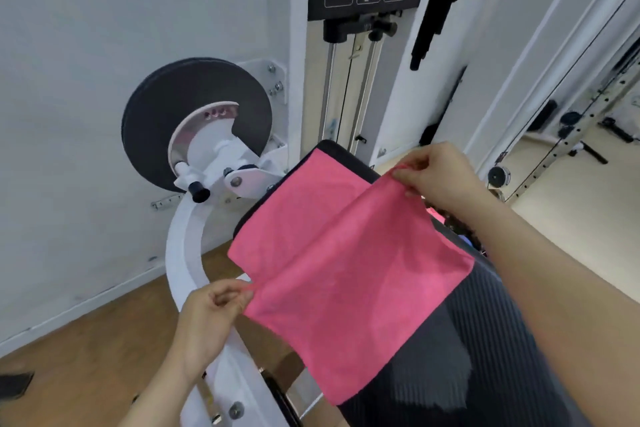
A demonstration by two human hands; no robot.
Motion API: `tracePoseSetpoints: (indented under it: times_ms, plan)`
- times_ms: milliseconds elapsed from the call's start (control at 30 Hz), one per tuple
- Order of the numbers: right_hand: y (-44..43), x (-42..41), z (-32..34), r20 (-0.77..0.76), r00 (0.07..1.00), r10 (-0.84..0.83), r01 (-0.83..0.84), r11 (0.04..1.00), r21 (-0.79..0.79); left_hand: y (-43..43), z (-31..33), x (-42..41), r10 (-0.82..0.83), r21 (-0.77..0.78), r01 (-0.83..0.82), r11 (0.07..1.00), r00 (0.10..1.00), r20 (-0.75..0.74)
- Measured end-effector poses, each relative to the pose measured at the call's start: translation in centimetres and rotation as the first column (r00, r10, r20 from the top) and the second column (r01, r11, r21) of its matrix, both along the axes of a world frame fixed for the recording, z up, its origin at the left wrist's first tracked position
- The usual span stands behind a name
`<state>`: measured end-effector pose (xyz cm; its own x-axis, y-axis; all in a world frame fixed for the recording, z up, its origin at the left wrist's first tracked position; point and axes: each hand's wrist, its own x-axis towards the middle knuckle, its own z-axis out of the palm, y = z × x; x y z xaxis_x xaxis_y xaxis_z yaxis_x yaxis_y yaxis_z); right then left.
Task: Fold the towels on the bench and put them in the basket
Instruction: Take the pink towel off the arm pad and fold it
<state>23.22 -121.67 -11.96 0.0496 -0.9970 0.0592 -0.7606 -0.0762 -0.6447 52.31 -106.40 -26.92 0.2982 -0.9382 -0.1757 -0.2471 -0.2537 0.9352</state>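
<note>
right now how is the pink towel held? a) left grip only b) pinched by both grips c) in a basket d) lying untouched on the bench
b: the left grip and right grip each pinch the towel at its edge, lifting part of it above the bench.

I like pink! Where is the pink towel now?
In the head view, the pink cloth towel is in the middle, spread over the black padded bench, pinched by the left hand and right hand.
</note>
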Motion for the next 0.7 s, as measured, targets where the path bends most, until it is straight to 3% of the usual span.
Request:
tracePoseSetpoints:
  times_ms: [133,300,500,567,700]
  plan:
    - [-3.6,4.8,-1.8,-0.128,0.990,0.065,-0.075,0.994,-0.079,-2.6,-1.1,2.5,0.074,-0.020,-0.073,0.997,0.995,0.071]
    - [-8.1,9.0,-5.3,-0.234,0.967,0.097,-0.141,0.973,-0.180,-5.5,-3.9,5.3,0.076,0.009,-0.082,0.997,0.954,0.290]
    - [-11.5,11.4,-9.0,-0.326,0.936,0.132,-0.184,0.974,-0.134,-9.2,-6.7,5.8,-0.052,0.066,0.027,0.997,0.908,0.416]
    - [-12.2,11.8,-9.7,-0.374,0.917,0.138,-0.204,0.969,-0.141,-10.1,-7.3,5.9,-0.116,0.101,0.082,0.992,0.907,0.405]
    - [-13.4,12.0,-9.9,-0.451,0.886,0.107,-0.204,0.964,-0.170,-11.5,-7.6,6.1,-0.154,0.154,0.119,0.981,0.957,0.246]
